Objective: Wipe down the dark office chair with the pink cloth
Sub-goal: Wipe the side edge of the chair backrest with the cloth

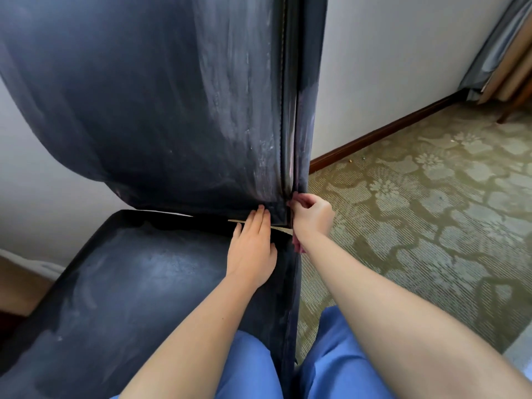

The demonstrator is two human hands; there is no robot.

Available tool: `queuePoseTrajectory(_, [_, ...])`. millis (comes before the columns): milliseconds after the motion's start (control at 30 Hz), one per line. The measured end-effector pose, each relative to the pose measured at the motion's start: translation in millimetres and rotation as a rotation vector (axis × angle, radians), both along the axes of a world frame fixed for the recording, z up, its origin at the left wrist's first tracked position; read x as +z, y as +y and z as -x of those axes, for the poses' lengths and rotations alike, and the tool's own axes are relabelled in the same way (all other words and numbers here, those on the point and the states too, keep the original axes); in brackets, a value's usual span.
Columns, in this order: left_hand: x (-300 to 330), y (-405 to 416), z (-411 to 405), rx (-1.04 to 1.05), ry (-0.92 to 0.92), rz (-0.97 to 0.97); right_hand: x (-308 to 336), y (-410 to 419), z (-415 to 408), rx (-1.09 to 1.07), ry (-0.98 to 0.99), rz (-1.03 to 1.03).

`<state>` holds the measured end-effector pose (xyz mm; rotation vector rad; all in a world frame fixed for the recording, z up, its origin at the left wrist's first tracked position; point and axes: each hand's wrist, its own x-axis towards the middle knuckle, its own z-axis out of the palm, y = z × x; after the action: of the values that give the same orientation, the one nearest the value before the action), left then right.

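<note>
Gripping pink cloth (296,246) at chair (161,110) edge, right hand (312,217); left hand (252,249) flat, fingers straight; patterned carpet (417,211) beside.

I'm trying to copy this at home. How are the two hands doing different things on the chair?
The left hand lies flat with straight fingers across the gap between seat and backrest; the right hand is curled. The left hand holds nothing; the right hand grips the pink cloth, mostly hidden. The left hand is on the front of the office chair; the right hand is at its side edge. Both touch the chair near that gap.
</note>
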<state>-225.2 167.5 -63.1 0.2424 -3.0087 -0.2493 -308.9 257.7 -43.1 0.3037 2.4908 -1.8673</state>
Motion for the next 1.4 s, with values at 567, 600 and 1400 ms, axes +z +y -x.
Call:
queuePoseTrajectory(567, [107,22,-20,-0.007,0.432,0.088,96,37,-33,0.071,0.309,-0.035])
queuePoseTrajectory(600, [115,23,-19,-0.011,0.437,0.107,104,39,-32,0.071,0.352,-0.052])
queuePoseTrajectory(1400, [109,9,27,0.031,0.15,0.175,31,26,14,0.105,0.89,-0.484])
